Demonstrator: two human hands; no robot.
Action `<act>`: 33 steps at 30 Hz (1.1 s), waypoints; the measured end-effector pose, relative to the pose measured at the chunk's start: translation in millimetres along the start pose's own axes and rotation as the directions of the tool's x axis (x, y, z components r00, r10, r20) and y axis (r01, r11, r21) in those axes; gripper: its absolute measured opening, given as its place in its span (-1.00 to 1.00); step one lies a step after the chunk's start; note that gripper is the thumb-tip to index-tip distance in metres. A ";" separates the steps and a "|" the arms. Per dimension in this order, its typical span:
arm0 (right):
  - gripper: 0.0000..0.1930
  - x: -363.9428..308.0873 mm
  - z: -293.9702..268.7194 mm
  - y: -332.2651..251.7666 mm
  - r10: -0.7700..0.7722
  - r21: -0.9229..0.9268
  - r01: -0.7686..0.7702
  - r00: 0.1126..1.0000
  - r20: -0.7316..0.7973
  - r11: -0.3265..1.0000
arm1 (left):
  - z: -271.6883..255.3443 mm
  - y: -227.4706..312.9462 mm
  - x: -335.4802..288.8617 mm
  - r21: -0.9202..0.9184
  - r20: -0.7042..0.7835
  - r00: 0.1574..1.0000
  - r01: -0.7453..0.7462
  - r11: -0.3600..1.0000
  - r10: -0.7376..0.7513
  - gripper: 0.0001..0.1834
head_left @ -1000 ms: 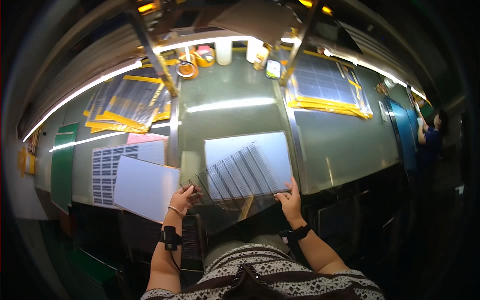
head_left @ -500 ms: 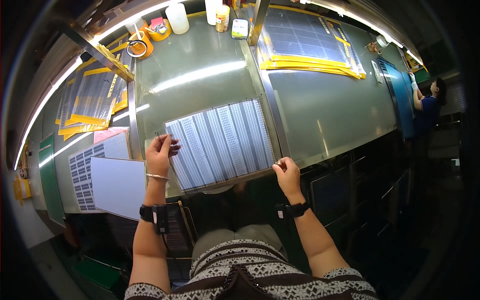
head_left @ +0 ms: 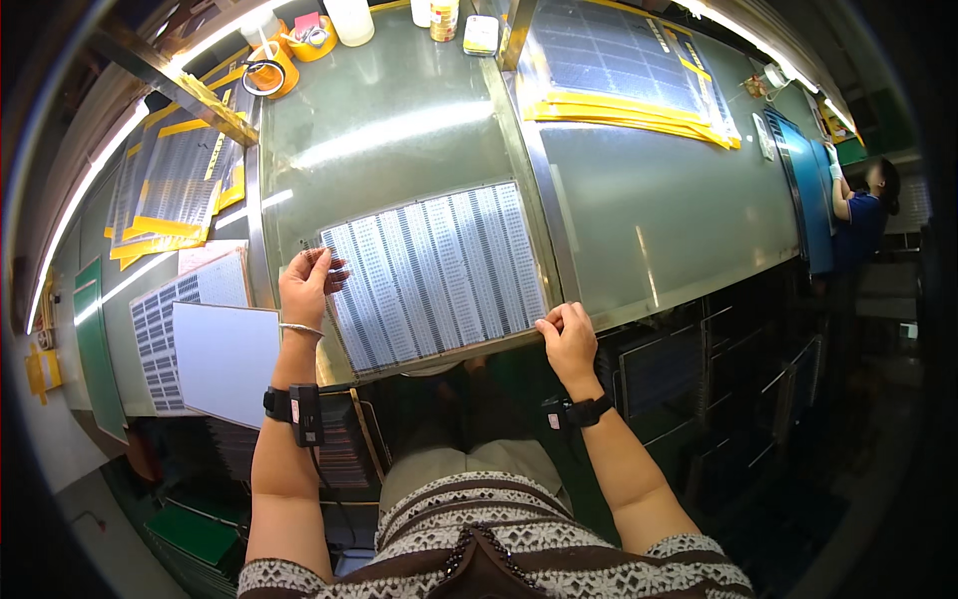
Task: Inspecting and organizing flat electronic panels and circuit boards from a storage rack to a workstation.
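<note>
A white panel with rows of small dark marks (head_left: 434, 275) lies tilted on the glossy grey-green worktop before me, apparently under a clear patterned film. My left hand (head_left: 307, 282) is closed in a pinch on the film's left edge, near the panel's upper left corner; some of its fingertips look darkened, as if seen through the film. At the lower right corner, my right hand (head_left: 567, 339) pinches the film's edge, thumb and fingers together. The film's exact outline is hard to make out.
A plain white board (head_left: 228, 349) overlaps a patterned sheet (head_left: 165, 349) at left. Yellow-edged films are stacked at left (head_left: 185, 190) and far right (head_left: 624, 75). Tape rolls (head_left: 267, 75) and bottles (head_left: 349, 22) stand behind. A gloved co-worker (head_left: 863, 210) handles a blue panel (head_left: 798, 180).
Broad dark bands over the panel have given way to finer, even rows, as the film shifted over it. Both hands keep their pinch near the same corners. My view has shifted slightly.
</note>
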State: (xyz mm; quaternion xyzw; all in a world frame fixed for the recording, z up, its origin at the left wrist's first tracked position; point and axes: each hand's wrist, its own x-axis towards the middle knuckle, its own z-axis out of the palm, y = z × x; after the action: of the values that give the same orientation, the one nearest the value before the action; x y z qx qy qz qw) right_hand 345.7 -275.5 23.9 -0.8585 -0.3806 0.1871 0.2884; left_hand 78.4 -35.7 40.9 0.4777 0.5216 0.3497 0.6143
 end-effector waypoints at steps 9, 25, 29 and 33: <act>-0.81 3.6 1.5 -9.2 -0.002 -0.086 0.006 0.999 0.043 0.996 | -20.9 -37.0 18.0 0.828 -0.119 0.976 -0.003 0.560 0.180 -0.80; -0.80 3.1 -2.2 -4.5 -0.012 -0.075 0.016 0.998 0.061 0.997 | 2.0 -45.7 22.2 0.942 -0.053 0.948 -0.057 0.330 0.314 -0.49; -0.80 3.2 -0.6 -5.2 -0.072 -0.089 0.075 0.997 0.033 0.993 | 2.0 -45.0 24.3 0.957 -0.045 0.957 -0.041 0.286 0.287 -0.42; -0.81 4.0 -2.6 -7.2 -0.025 -0.065 0.029 0.998 0.061 0.997 | 2.7 -44.6 23.0 0.959 -0.023 0.956 -0.062 0.278 0.293 -0.39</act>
State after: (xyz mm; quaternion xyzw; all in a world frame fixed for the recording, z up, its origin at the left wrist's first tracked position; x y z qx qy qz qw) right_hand 345.8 -269.5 30.0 -0.8563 -0.4067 0.1961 0.2508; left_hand 82.8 -28.3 -8.6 0.7657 0.6270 0.0849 0.1152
